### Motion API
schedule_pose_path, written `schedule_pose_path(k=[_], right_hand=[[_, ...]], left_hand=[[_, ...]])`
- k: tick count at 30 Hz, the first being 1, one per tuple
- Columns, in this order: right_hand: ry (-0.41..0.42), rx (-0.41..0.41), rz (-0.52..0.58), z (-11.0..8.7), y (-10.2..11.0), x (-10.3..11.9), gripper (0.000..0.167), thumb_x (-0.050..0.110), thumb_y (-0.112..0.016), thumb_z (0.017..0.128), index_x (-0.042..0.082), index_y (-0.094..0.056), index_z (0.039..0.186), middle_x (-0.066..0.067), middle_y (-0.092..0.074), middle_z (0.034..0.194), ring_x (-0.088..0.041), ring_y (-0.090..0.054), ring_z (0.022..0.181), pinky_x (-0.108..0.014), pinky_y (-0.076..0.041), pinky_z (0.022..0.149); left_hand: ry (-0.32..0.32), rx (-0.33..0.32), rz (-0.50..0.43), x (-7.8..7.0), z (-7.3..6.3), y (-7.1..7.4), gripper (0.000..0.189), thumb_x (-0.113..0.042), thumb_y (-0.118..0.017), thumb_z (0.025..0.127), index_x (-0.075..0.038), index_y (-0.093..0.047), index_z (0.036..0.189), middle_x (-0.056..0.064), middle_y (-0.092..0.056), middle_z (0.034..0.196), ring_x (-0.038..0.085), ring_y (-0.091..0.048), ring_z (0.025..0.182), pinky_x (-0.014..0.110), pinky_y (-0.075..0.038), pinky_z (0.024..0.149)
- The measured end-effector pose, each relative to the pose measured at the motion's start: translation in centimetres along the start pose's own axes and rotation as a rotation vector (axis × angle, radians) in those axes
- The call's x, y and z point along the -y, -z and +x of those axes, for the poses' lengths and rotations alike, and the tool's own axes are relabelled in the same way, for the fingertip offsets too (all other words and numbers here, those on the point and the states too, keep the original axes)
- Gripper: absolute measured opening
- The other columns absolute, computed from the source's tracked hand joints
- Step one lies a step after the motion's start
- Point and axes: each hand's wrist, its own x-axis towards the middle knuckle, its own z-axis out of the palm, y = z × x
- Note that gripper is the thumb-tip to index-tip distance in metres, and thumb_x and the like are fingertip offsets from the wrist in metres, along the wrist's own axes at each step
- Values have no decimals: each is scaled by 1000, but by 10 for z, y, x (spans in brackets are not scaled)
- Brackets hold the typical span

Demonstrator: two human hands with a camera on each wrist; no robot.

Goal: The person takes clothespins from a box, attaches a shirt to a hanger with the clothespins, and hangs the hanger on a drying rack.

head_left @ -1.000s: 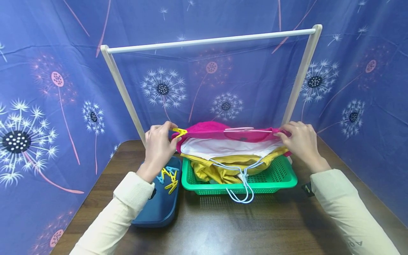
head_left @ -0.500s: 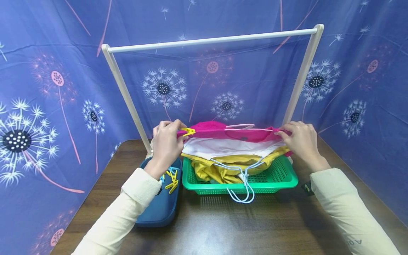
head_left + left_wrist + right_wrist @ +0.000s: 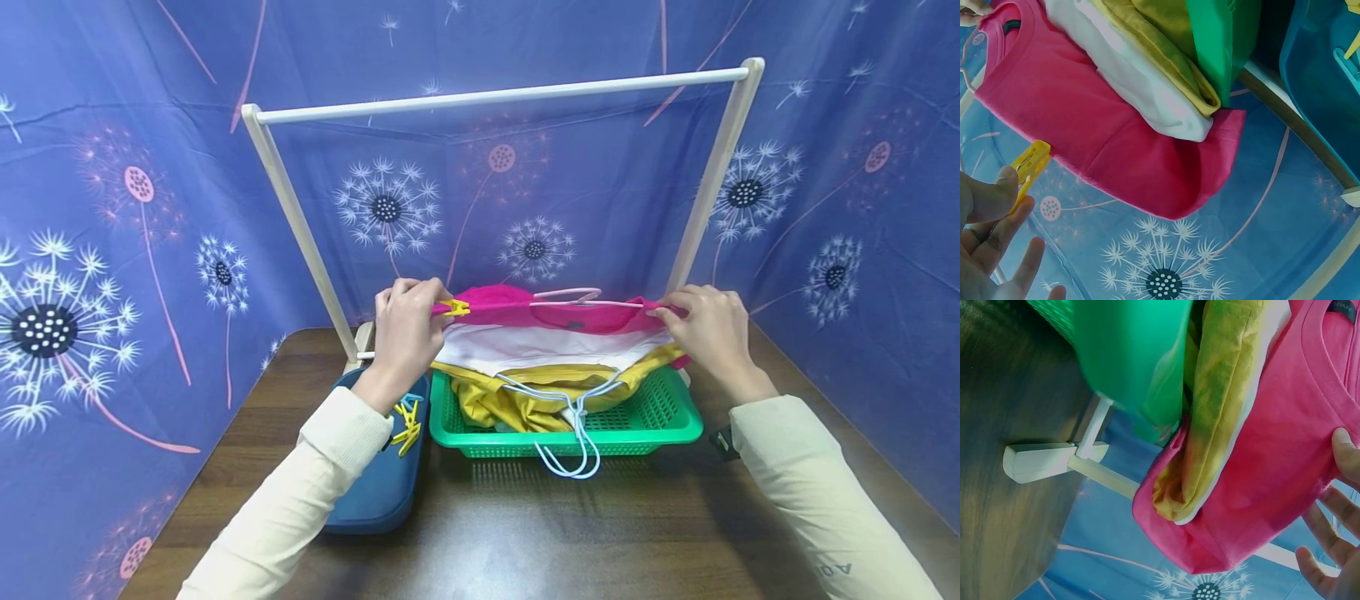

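Observation:
My left hand (image 3: 408, 329) pinches a yellow clothespin (image 3: 1035, 164) between thumb and fingers. Its tip meets the shoulder edge of a bright pink shirt (image 3: 1104, 119). On the opposite shoulder, my right hand (image 3: 707, 329) pinches the pink fabric between thumb and finger. The shirt is stretched between both hands, and a pale pink hanger (image 3: 588, 303) shows at its neckline. Below it lie a white garment (image 3: 540, 346) and a yellow garment (image 3: 487, 404), with light blue hanger hooks (image 3: 576, 408) over them. These garments rest in a green basket (image 3: 562, 440).
A blue container (image 3: 375, 492) left of the basket has several yellow and blue clothespins (image 3: 407, 429) on it. A wooden rack (image 3: 300, 221) with a white top bar (image 3: 495, 98) stands behind, before a blue patterned curtain (image 3: 622, 192). All stands on a brown table (image 3: 510, 517).
My left hand has moved right with the yellow clothespin, along the shirt's left shoulder and closer to the neckline. My right hand keeps its grip almost in place.

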Motion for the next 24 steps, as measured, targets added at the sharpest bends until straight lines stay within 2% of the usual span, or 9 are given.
schedule_pose_path(k=[10,16,24], right_hand=[[-1,-16,7,-1,-3,-1,13,14,-73,73,3,-73,80,-15,-68,76,-31,-56,60,-45,-36,60],[-6,-17,10,-1,-3,-1,12,14,-73,73,4,-73,80,-14,-68,76,-31,-57,62,-45,-36,61],[-10,-19,10,-1,-2,0,14,16,-73,74,4,-73,81,-14,-69,77,-31,-58,64,-46,-36,62]], left_hand=[[-35,43,26,-4,7,-3,22,-9,-76,70,-14,-62,86,-1,-70,90,22,-55,96,48,-35,89],[-57,49,32,-2,11,-5,22,-1,-73,70,-15,-63,84,-2,-70,87,21,-56,92,48,-35,89],[-43,86,32,0,14,-5,21,-3,-73,70,-16,-64,84,-3,-70,86,20,-55,91,47,-34,90]])
